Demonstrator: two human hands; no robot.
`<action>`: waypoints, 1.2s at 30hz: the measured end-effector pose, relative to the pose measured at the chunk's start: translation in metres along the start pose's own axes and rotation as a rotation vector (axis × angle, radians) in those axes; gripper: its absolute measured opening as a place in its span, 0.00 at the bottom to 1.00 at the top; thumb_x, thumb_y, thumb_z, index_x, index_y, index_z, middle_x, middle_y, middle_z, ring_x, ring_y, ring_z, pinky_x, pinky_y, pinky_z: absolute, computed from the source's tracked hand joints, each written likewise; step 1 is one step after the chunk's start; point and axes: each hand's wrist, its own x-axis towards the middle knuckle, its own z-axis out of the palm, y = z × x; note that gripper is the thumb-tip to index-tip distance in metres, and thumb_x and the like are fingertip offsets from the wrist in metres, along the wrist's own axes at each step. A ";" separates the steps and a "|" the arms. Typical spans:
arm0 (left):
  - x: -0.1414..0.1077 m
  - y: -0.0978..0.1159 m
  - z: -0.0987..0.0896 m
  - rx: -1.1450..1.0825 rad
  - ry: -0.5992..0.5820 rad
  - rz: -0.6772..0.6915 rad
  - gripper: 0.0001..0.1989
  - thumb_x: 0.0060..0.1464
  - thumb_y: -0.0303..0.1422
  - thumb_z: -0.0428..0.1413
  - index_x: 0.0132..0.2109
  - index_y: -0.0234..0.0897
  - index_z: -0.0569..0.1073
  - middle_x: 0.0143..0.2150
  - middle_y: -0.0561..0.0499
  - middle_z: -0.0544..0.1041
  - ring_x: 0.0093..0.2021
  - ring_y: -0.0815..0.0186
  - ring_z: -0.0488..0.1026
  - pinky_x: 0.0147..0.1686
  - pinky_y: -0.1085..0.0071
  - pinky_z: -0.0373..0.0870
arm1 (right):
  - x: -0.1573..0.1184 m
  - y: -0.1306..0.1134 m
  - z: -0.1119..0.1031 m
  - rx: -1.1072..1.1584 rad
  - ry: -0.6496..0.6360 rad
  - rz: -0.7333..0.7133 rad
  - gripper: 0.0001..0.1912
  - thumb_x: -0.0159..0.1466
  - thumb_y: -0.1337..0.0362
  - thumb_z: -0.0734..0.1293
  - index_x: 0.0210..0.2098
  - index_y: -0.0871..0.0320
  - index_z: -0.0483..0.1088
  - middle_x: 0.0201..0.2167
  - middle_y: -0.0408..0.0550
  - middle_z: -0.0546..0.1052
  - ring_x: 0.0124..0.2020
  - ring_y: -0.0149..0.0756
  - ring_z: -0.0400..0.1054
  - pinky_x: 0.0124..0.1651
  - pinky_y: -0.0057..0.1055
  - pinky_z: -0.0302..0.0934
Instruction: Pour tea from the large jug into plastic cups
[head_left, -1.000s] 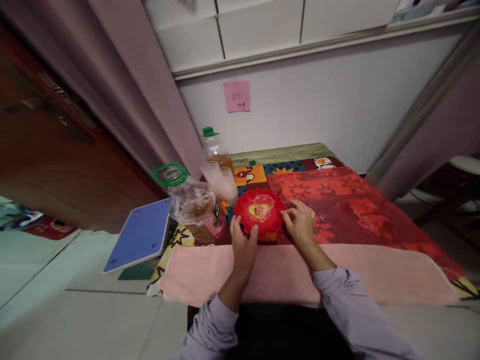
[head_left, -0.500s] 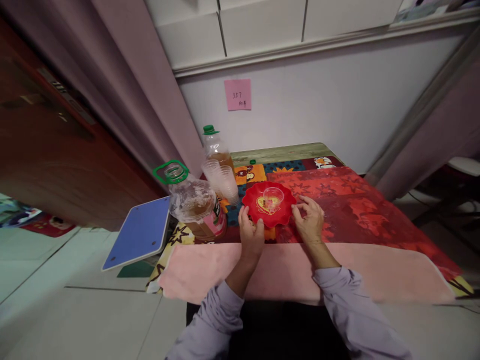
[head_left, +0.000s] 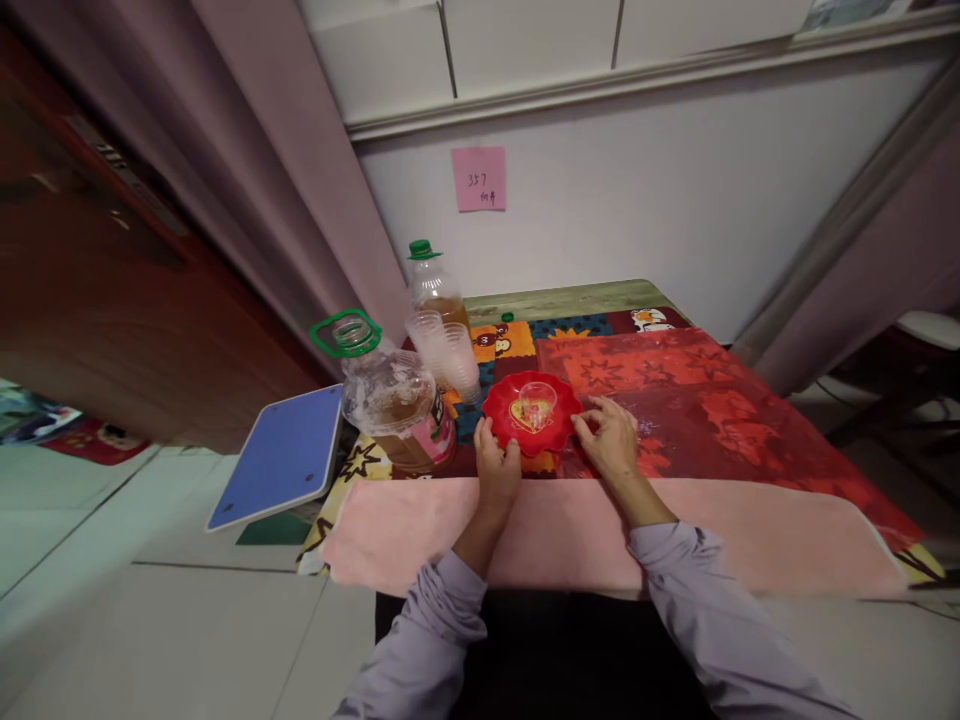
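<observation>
Red dish [head_left: 498, 408] | between left hand [head_left: 498, 475], near-left rim, and right hand [head_left: 611, 442], right rim | hands curved; cannot tell if pinching

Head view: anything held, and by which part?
Red dish, by its scalloped rim: left hand at the near-left edge, right hand at the right edge.

The wall [head_left: 622, 190] is white, with purple curtains [head_left: 292, 170] at both sides. On the left is a brown door [head_left: 127, 300]. The floor [head_left: 210, 640] is tiled.

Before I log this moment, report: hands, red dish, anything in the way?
Left hand, right hand at rim of red dish. Clear cup inside. Nothing seen blocking either hand.
</observation>
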 end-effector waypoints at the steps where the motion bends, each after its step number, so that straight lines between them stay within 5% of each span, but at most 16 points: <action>1: 0.000 0.000 -0.001 0.002 0.000 -0.002 0.31 0.57 0.32 0.56 0.68 0.35 0.68 0.73 0.35 0.66 0.74 0.50 0.63 0.76 0.50 0.56 | 0.000 0.000 0.000 0.004 0.000 -0.007 0.16 0.65 0.52 0.66 0.29 0.54 0.81 0.56 0.58 0.83 0.61 0.56 0.71 0.65 0.57 0.57; 16: -0.008 0.021 -0.015 -0.022 -0.022 0.012 0.26 0.56 0.34 0.60 0.61 0.34 0.73 0.71 0.32 0.66 0.72 0.46 0.67 0.71 0.49 0.65 | -0.003 0.006 0.002 -0.042 -0.006 -0.080 0.22 0.71 0.51 0.62 0.35 0.55 0.83 0.52 0.58 0.84 0.59 0.53 0.71 0.64 0.55 0.56; 21: -0.035 0.037 -0.059 -0.014 0.149 0.285 0.23 0.58 0.38 0.64 0.58 0.40 0.71 0.62 0.38 0.71 0.67 0.50 0.69 0.70 0.49 0.63 | 0.000 0.006 -0.005 -0.025 0.150 -0.042 0.22 0.70 0.49 0.62 0.37 0.56 0.82 0.49 0.58 0.85 0.57 0.53 0.73 0.64 0.53 0.57; 23: -0.038 0.035 -0.086 -0.017 0.309 0.380 0.33 0.53 0.42 0.69 0.61 0.40 0.66 0.60 0.39 0.70 0.64 0.50 0.70 0.68 0.49 0.65 | 0.001 0.005 -0.009 -0.002 0.234 -0.043 0.21 0.71 0.49 0.62 0.40 0.56 0.81 0.51 0.58 0.84 0.58 0.53 0.73 0.64 0.53 0.57; 27: -0.016 0.018 -0.134 -0.006 0.528 0.285 0.55 0.40 0.47 0.76 0.69 0.42 0.55 0.69 0.38 0.61 0.72 0.47 0.61 0.75 0.47 0.52 | 0.001 0.001 -0.015 0.047 0.346 -0.079 0.20 0.71 0.50 0.61 0.47 0.56 0.78 0.53 0.59 0.83 0.59 0.54 0.74 0.65 0.54 0.59; 30: 0.013 0.004 -0.154 -0.131 0.394 0.208 0.62 0.36 0.50 0.77 0.71 0.41 0.53 0.73 0.34 0.59 0.75 0.47 0.58 0.75 0.52 0.53 | -0.001 -0.002 -0.017 0.084 0.416 -0.131 0.22 0.72 0.51 0.61 0.55 0.58 0.75 0.55 0.61 0.81 0.61 0.55 0.73 0.66 0.56 0.60; 33: 0.042 -0.005 -0.164 -0.338 0.169 0.126 0.59 0.35 0.57 0.74 0.69 0.40 0.59 0.72 0.33 0.65 0.73 0.48 0.65 0.72 0.54 0.60 | -0.003 -0.009 -0.019 0.100 0.421 -0.207 0.27 0.72 0.51 0.61 0.63 0.59 0.69 0.58 0.64 0.78 0.63 0.58 0.71 0.67 0.59 0.59; 36: 0.063 -0.007 -0.171 -0.417 0.073 0.114 0.58 0.34 0.65 0.71 0.66 0.39 0.64 0.67 0.33 0.72 0.69 0.48 0.71 0.68 0.56 0.67 | -0.010 -0.028 -0.022 0.120 0.361 -0.297 0.30 0.71 0.49 0.62 0.66 0.59 0.67 0.61 0.65 0.77 0.64 0.59 0.70 0.68 0.59 0.60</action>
